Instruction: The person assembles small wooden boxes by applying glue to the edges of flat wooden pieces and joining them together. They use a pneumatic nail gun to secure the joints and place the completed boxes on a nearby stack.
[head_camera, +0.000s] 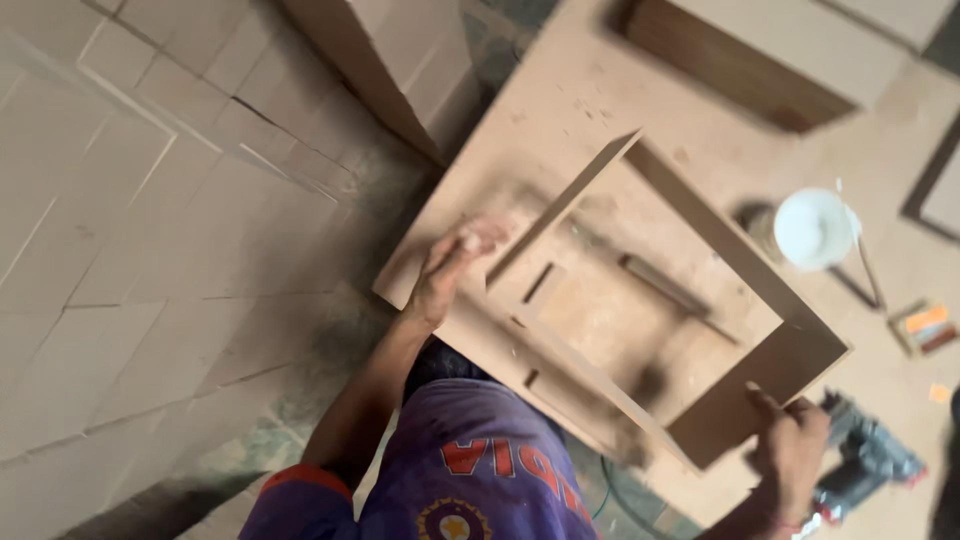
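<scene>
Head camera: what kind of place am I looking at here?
Most likely a carpentry or furniture workshop. The left hand and right hand steady an open wooden frame on a dusty board workbench, cut boards are stacked beside it, and a power tool lies near the right hand.

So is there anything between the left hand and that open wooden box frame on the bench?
Nothing visible stands between them. The left hand is already at the near-left corner of the wooden frame, though blur hides the exact contact. The right hand is at the frame's opposite corner. A long tool lies inside the frame, away from both hands.
</scene>
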